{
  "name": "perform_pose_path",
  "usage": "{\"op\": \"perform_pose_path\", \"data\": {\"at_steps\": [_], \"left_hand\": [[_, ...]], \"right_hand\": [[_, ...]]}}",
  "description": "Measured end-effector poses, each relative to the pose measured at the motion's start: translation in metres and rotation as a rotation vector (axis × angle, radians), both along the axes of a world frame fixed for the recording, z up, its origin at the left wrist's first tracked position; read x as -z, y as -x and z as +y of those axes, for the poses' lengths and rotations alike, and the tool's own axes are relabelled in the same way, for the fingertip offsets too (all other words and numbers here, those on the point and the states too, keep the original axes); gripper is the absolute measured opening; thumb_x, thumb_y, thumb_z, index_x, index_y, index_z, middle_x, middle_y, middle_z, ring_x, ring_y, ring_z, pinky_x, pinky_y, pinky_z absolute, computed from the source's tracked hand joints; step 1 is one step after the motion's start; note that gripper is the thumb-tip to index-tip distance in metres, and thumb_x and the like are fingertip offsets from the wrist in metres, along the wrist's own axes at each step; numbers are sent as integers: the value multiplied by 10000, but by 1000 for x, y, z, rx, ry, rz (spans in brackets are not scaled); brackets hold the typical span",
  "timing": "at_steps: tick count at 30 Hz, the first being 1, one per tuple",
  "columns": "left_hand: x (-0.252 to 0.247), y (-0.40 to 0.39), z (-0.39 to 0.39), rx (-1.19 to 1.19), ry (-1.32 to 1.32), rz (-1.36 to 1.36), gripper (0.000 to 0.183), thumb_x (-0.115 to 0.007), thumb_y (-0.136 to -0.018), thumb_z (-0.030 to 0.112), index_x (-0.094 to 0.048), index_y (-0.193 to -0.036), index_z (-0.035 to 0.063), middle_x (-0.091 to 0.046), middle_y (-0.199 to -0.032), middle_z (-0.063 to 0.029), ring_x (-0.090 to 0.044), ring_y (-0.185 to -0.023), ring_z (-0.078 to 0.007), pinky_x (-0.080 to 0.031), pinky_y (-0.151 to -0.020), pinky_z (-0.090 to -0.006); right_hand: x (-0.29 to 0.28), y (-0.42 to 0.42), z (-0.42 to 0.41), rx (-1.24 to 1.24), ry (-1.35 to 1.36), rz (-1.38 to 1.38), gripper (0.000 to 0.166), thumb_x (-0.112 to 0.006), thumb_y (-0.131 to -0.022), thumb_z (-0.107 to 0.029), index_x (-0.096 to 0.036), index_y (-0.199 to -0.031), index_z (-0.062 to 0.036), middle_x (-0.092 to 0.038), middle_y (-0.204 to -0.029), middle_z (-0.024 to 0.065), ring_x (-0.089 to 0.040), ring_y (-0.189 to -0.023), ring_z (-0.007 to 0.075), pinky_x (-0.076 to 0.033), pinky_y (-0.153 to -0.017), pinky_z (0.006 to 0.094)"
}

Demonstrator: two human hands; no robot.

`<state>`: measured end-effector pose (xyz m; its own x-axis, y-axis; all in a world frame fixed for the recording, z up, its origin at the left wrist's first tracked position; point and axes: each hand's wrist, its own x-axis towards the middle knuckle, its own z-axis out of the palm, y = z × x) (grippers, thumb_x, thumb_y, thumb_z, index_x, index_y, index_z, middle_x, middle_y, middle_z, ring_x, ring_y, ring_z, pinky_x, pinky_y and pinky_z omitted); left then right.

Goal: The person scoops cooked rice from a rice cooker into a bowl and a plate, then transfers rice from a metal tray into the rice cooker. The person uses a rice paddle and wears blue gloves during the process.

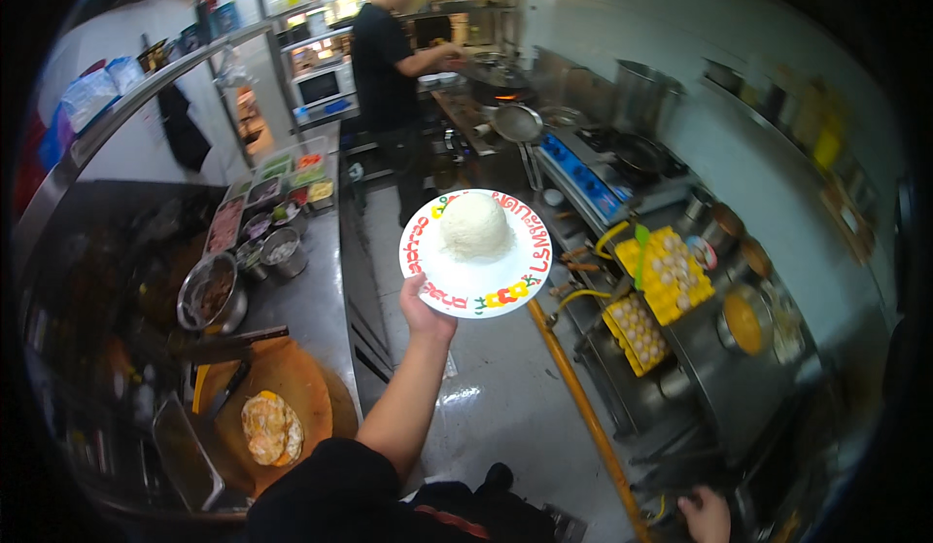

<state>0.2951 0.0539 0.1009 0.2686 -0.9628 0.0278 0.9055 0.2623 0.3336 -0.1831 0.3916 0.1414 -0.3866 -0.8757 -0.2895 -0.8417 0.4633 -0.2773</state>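
Note:
My left hand (428, 313) grips the near-left rim of a round white plate (474, 288), thumb on top. Red writing and painted flowers run around the plate's border. A dome of cooked white rice (477, 228) sits on it, towards the far side. The plate is held up over the floor, between the counter and the stoves. At the lower right edge my right hand (707, 515) is partly in view, low beside a yellow hose. Whether its fingers hold anything is unclear. To the left, fried eggs (272, 428) lie on a round wooden chopping board (313, 375).
A cleaver (232, 390) lies by the eggs. Steel bowls (213, 291) and ingredient trays (226, 226) line the left counter. Yellow egg trays (667, 273) and a gas stove (583, 171) stand right. A yellow pipe (583, 412) runs alongside. A co-worker (386, 54) stands at a wok ahead.

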Motion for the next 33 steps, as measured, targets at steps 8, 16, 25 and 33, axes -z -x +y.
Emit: {"op": "perform_pose_path", "data": {"at_steps": [8,16,25,33], "left_hand": [[-13,-116,-35,-266,-36,-136,592,-451,-888,299,-429,-1369,-46,-519,-1362,-243,-529,-1230,-386,-389,-1090,-489],[-7,-168,-155,-366,-44,-99,541,-407,-922,315,-491,-1315,-48,-572,-1301,-230,-585,-1161,-365,-443,-1044,-472],[32,-188,-328,-305,-49,-28,595,-406,-904,321,-447,-1369,-49,-536,-1347,-239,-548,-1215,-376,-417,-1069,-473],[43,-250,-428,-435,-143,-40,612,-408,-889,304,-414,-1385,-53,-510,-1370,-247,-529,-1236,-380,-405,-1078,-477]], "right_hand": [[-2,-160,-366,-782,-64,-445,232,-637,-900,-262,-715,-982,-59,-695,-866,162,-672,-819,336,-516,-738,383],[84,-260,-516,-931,161,-805,299,-603,-948,-290,-709,-961,-10,-692,-804,116,-659,-738,217,-513,-716,312],[117,-314,-704,-632,-247,-1274,397,-569,-987,-236,-528,-1288,20,-653,-1021,112,-653,-870,172,-521,-743,286],[65,-509,-887,-659,-466,-1845,616,-529,-967,-90,-201,-1489,-104,-527,-1330,183,-606,-1133,293,-532,-911,430]]}}
